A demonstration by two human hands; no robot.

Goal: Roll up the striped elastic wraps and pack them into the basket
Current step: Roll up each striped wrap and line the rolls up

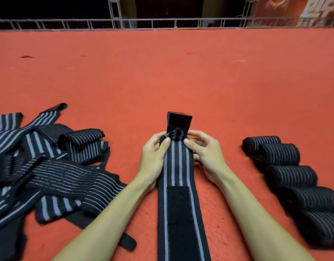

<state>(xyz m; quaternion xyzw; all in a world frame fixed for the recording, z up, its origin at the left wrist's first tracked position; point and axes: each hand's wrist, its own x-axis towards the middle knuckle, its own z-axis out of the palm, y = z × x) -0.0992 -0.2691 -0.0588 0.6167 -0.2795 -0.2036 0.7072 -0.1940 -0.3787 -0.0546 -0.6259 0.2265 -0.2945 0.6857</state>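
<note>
A black wrap with grey stripes (178, 166) lies stretched toward me on the red surface, a black fastening patch on its near part. My left hand (155, 153) and my right hand (203, 149) pinch its far end from both sides, thumbs on top. A black tab of that end stands up between the fingertips. A loose heap of unrolled striped wraps (49, 162) lies to the left. Several rolled wraps (294, 178) lie in a row to the right. No basket is in view.
The red felt surface (162, 72) spreads far ahead. A white metal truss rail (162, 23) runs along its back edge, with darkness behind and a red banner (303, 10) at the top right.
</note>
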